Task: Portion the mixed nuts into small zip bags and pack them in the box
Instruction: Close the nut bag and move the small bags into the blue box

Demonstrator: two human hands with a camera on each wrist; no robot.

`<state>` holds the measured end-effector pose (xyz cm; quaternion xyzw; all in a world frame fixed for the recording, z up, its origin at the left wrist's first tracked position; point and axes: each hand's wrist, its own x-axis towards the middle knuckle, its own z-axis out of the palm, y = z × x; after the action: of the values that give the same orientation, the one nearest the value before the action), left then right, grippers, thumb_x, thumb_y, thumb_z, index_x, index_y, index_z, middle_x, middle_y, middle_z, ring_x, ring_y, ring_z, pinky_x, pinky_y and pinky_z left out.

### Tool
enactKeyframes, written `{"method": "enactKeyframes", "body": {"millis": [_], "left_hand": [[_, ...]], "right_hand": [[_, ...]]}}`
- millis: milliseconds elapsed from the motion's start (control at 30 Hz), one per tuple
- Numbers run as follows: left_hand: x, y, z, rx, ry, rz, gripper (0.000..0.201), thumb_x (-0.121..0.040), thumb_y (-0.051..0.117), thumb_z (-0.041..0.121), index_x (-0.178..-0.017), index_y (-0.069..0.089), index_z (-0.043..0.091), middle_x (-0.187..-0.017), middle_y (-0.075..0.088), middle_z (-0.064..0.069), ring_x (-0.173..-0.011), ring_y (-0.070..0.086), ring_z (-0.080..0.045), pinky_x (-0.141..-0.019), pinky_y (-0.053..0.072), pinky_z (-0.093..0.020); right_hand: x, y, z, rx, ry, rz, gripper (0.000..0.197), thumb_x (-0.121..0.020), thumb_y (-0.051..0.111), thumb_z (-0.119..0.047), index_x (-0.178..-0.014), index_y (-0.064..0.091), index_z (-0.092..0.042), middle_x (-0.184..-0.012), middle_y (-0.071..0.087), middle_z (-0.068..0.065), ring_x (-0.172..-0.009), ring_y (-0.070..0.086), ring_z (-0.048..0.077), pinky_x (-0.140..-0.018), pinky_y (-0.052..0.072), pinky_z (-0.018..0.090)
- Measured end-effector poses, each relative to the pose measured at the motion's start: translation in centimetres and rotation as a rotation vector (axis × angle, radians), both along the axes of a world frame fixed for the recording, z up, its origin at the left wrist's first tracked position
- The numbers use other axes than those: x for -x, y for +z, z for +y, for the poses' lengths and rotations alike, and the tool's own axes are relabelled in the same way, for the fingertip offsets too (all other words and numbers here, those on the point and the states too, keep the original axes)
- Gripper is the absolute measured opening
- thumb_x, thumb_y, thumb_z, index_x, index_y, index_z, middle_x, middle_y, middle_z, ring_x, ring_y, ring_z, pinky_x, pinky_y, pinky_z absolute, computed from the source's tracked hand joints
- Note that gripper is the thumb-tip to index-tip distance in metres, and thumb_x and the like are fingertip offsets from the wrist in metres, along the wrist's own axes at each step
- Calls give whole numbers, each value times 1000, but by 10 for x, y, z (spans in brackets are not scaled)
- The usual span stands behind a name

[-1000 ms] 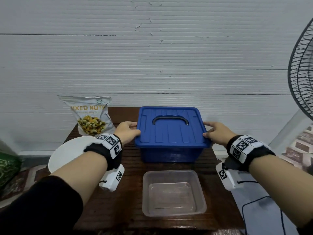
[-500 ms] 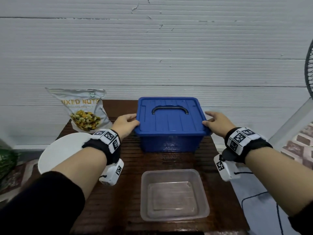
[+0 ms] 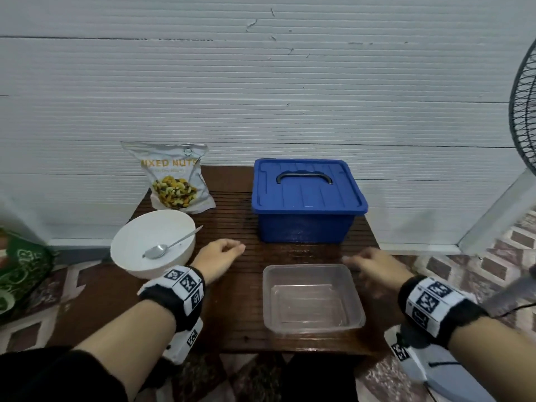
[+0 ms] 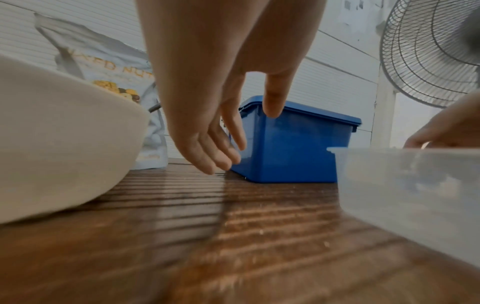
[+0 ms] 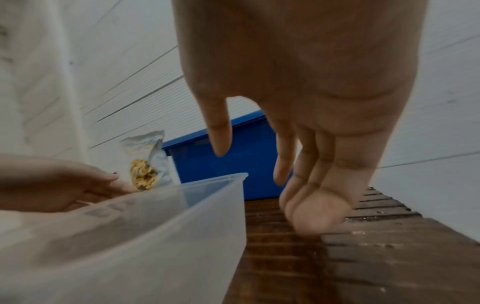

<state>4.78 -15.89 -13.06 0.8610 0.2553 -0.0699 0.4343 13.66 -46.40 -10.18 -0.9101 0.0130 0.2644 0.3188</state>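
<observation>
The blue box (image 3: 307, 204) stood lidded at the back of the wooden table (image 3: 232, 323), its dark handle (image 3: 303, 177) lying flat on the lid. Left of the box the mixed nuts bag (image 3: 174, 178) stood upright against the wall, and in front of the bag sat a white bowl (image 3: 150, 250) with a spoon (image 3: 168, 247) resting inside. A clear plastic container (image 3: 311, 298) sat just in front of the box. The left hand (image 3: 217, 261) hovered low over the table between bowl and container, fingers relaxed and grasping nothing. The right hand (image 3: 374, 266), blurred, hung beside the container's far right corner, its fingers (image 5: 306, 181) loosely bent and empty.
</observation>
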Motion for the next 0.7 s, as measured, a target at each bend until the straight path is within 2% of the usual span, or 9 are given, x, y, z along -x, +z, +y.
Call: {"method": "enactKeyframes", "body": {"millis": [67,133,200,267,400,500,700], "left_hand": [[12,-7,-1,-48,-19,53,38,-94,55,43,-126,60,23,-134,56,-1,-124,50,-19,-98,35,-24],[24,-14,0,-113,-30,90,43,-94,56,40,-132,56,19,-140,51,-3,-129,47,-19,-104,32,-24],[33,-23,4,-189,-55,97,47,-94,56,38,-136,52,17,-145,46,-2,-133,42,-18,-108,28,-23],[40,-33,9,-266,-94,84,51,-93,58,39,-138,50,18,-149,40,0,-137,37,-15,-112,25,-24],[51,-45,12,-406,-171,75,60,-91,58,44,-145,41,24,-154,29,10,-142,25,-10,-115,21,-25],[56,-49,13,-408,-169,11,60,-90,60,45,-144,41,26,-154,30,12,-141,27,-9,-114,22,-25],[57,-50,17,-368,-147,-26,60,-86,65,45,-140,46,28,-151,35,14,-138,32,-8,-113,23,-26]], "right_hand": [[13,-3,0,111,112,65,36,-88,60,-40,-109,52,-11,-87,63,8,-67,66,22,-50,56,31],[22,-8,-1,118,129,131,29,-88,61,-26,-109,54,-8,-89,60,9,-62,66,25,-47,55,32],[29,-12,-2,84,115,137,21,-90,55,-13,-110,54,-5,-93,58,11,-60,67,27,-44,54,32],[31,-14,-2,54,106,104,21,-91,47,-7,-110,54,-5,-98,58,13,-55,68,25,-42,52,28],[28,-14,4,-7,43,50,13,-94,45,-7,-104,53,-4,-103,55,17,-47,65,24,-37,49,26],[20,-15,10,-58,-5,56,16,-97,47,-11,-110,51,-3,-104,56,18,-45,64,25,-37,49,26],[-4,-16,21,-119,-60,90,30,-97,50,-19,-122,51,-3,-110,61,24,-57,68,27,-47,55,28]]}}
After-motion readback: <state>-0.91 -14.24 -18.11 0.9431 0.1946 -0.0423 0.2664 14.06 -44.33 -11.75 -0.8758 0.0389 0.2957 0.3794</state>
